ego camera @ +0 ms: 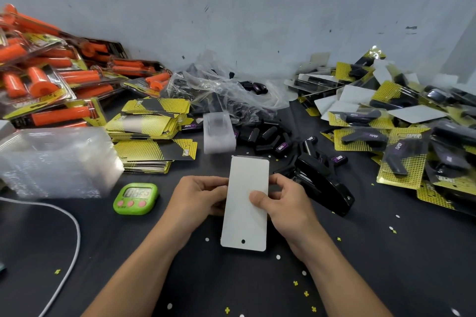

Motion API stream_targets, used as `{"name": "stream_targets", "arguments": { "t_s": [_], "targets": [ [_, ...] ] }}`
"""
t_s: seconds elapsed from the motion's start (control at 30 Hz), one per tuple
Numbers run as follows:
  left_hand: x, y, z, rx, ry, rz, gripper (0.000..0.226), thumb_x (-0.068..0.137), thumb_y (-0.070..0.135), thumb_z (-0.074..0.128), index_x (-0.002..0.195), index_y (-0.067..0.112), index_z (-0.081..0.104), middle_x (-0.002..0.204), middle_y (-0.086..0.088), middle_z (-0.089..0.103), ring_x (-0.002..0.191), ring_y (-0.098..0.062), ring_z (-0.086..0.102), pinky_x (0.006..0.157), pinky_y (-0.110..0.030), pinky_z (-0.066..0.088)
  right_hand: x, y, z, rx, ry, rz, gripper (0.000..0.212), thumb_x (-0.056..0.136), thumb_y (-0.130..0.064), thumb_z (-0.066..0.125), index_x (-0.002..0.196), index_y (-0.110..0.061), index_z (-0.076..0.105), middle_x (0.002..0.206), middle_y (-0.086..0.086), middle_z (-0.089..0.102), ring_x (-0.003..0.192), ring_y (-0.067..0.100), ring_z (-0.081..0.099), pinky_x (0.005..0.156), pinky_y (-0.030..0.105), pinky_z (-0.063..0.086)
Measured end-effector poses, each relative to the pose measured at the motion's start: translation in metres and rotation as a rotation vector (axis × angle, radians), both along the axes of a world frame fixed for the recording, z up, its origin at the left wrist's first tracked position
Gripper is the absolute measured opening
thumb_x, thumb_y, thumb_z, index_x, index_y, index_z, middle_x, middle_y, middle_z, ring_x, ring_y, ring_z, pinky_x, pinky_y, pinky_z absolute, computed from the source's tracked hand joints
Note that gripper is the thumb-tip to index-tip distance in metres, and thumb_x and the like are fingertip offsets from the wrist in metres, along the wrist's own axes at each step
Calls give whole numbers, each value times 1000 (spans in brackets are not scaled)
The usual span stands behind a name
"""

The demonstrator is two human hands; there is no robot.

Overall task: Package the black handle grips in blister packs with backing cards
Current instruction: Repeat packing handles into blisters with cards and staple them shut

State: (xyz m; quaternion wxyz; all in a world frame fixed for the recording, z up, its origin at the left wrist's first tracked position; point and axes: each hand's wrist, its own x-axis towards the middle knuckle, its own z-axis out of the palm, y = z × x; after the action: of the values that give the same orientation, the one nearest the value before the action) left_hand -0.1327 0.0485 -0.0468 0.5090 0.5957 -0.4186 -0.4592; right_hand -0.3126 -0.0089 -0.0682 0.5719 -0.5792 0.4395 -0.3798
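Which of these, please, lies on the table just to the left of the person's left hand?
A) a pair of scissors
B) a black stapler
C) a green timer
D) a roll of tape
C: the green timer sits just left of the left hand, which with the right hand holds the backing card; the black stapler lies on the right side instead.

Bare dark tabletop (386, 278) lies open along the near edge, on either side of the left hand (198, 195) and right hand (286, 203), which grip a white card (244, 213). A green timer (135, 198) and a white cable (73, 239) sit near left, and a black stapler (324, 185) is just right of the hands. Beyond, stacked clear trays (56, 162), card stacks (152, 136), loose black grips (268, 136) and heaped finished packs (401, 136) crowd the far side.
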Motion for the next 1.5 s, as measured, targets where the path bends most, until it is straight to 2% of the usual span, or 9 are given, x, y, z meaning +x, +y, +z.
{"name": "stream_targets", "arguments": {
  "t_s": [0.13,0.27,0.43,0.67,0.97,1.17,1.27,1.4,1.5],
  "targets": [
    [-1,-2,-1,34,-51,138,24,89,6,71,82,25,84,81,-13,78,66,-21,72,59,-25,57,2,-1,2,24,12,-12,13,90,-8,75,101,-14,70,88,3,80,82,22,78,77,42,63],
    [-6,-3,0,46,-274,272,30,78,10,72,70,39,78,64,-2,75,52,-14,69,52,-25,56,4,2,2,-12,54,-6,12,91,-8,72,99,-17,75,89,0,81,83,22,78,83,53,62],
    [-18,-4,-3,71,-643,441,15,71,35,71,59,27,70,55,19,65,56,-2,64,52,-22,47,6,7,4,-124,130,-22,43,88,-15,71,119,-43,64,78,0,79,73,19,77,72,44,64],
    [-25,-10,-3,129,-863,447,32,85,36,58,59,17,63,58,3,61,63,-19,59,62,-35,48,8,8,7,-171,137,32,47,87,-14,68,115,-51,66,83,-5,79,77,18,76,73,44,63],
    [-18,-16,-6,152,-674,474,49,92,34,50,51,7,46,51,-6,51,50,-26,47,47,-32,33,7,7,8,-146,107,92,49,87,-13,67,126,-43,67,92,-3,80,84,19,78,79,48,64],
    [-21,-16,-6,108,-900,534,50,95,36,49,52,11,55,49,-2,52,51,-20,49,50,-33,29,8,7,6,-146,107,85,45,91,-10,67,126,-39,68,93,-6,80,84,16,77,80,46,64],
    [-23,-15,-7,33,-965,543,34,94,31,53,64,18,60,55,4,54,57,-18,50,56,-33,31,9,7,4,-160,104,86,44,91,-12,66,125,-40,68,95,-8,80,85,15,77,78,43,64],
    [-17,-18,-6,-8,-611,546,30,93,22,54,66,19,64,59,10,61,56,-1,56,44,-16,35,8,6,3,-137,57,90,43,93,-6,64,122,-38,70,98,-4,80,87,19,78,77,41,63],
    [-13,-19,-4,-3,-459,560,34,91,17,54,59,12,63,51,7,55,46,-3,48,37,-14,33,9,5,3,-125,56,91,41,93,-7,64,121,-37,71,99,-5,80,89,19,78,80,43,63]
  ]
}}
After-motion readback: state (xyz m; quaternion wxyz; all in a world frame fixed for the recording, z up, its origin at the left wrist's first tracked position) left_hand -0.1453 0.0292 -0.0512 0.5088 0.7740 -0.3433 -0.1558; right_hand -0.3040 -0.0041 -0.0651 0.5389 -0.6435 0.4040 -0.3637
